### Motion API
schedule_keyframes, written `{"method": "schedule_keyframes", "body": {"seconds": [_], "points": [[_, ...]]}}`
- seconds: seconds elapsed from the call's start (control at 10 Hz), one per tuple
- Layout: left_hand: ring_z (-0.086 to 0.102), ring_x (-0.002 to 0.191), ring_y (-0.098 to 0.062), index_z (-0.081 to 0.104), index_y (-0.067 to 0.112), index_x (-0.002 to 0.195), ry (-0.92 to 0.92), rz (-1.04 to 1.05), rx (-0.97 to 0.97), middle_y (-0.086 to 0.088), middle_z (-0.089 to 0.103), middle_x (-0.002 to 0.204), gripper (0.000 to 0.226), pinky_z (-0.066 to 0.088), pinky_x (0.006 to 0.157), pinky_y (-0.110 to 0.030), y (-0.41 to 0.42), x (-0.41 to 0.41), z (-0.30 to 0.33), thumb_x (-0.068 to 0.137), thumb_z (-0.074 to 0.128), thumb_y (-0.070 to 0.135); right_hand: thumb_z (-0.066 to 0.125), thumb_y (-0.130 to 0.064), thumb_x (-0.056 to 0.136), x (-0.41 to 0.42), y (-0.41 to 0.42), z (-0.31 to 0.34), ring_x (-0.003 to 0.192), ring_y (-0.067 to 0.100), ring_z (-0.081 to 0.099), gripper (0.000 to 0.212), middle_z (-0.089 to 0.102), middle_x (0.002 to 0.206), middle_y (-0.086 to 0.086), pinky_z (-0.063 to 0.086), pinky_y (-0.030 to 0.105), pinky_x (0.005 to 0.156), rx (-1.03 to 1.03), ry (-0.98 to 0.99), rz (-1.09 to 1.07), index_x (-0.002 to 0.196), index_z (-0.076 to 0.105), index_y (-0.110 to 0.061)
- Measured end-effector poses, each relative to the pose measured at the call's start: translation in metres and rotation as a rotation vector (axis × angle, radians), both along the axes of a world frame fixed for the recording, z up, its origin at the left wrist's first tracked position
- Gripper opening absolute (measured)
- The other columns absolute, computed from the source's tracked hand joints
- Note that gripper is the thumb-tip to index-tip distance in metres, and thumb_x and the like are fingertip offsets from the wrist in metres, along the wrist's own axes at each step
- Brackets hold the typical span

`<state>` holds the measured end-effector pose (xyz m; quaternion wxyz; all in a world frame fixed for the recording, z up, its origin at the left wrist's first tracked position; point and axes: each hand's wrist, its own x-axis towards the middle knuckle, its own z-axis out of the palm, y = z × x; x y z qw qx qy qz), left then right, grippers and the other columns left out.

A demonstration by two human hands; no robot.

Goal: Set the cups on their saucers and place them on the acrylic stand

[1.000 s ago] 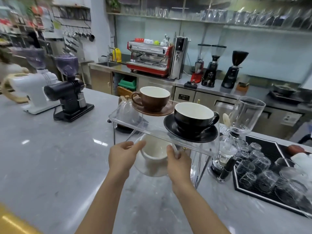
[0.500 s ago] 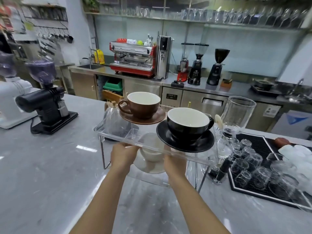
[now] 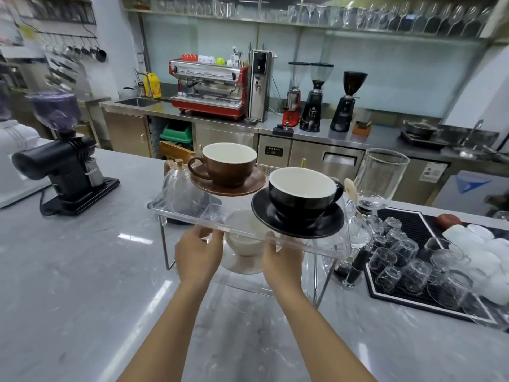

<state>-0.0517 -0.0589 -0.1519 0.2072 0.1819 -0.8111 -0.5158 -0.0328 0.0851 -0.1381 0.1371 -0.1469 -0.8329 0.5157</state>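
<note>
A white cup (image 3: 243, 241) on its white saucer (image 3: 239, 264) is held under the top shelf of the acrylic stand (image 3: 181, 213), gripped between the left hand (image 3: 199, 250) and right hand (image 3: 282, 261), fingers curled round it. On the shelf above, a brown cup (image 3: 228, 164) and a black cup (image 3: 301, 193) are seated on matching saucers.
</note>
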Motion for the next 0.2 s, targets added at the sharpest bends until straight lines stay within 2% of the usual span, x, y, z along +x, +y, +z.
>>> {"method": "schedule_keyframes", "body": {"seconds": [0.1,0.2], "points": [[0.067,0.086,-0.012,0.071,0.030,0.092,0.115,-0.041,-0.018,0.014,0.072,0.088,0.024,0.051,0.069,-0.029,0.004,0.019,0.007,0.088,0.064,0.052,0.053,-0.030,0.098,0.017,0.004,0.001,0.143,0.018,0.038,0.053,0.044,0.152,0.001,0.028,0.033,0.122,0.191,0.195,0.050,0.148,0.043,-0.016],[0.067,0.088,-0.003,0.072,0.031,0.095,0.232,-0.086,-0.008,0.019,0.071,0.089,0.007,0.057,0.077,-0.027,0.011,0.046,0.008,0.089,0.070,0.035,0.056,-0.025,0.095,0.036,0.009,-0.003,0.146,0.016,0.033,0.055,0.038,0.155,-0.002,0.028,0.034,0.122,0.273,0.337,0.103,0.148,0.044,-0.019]]}}
